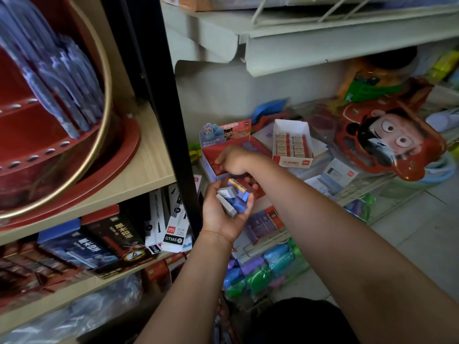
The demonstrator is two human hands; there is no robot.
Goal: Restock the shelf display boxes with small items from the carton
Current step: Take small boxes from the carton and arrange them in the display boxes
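My left hand (221, 214) is palm up below the shelf edge, cupped around several small boxed erasers (233, 197), blue, grey and orange. My right hand (233, 160) reaches over it into a red display box (211, 152) with a cartoon header card, fingers curled down inside the box; what they grip is hidden. To its right stands a white display box (291, 142) filled with rows of red-and-white erasers. No carton is in view.
A black upright post (171, 95) separates this wire shelf from a wooden shelf unit (154, 167) holding a red pen carousel (49, 120). Boxed pens lie below. A cartoon-face package (387, 137) sits at right, coloured packs (260, 271) on the lower shelf, tiled floor beyond.
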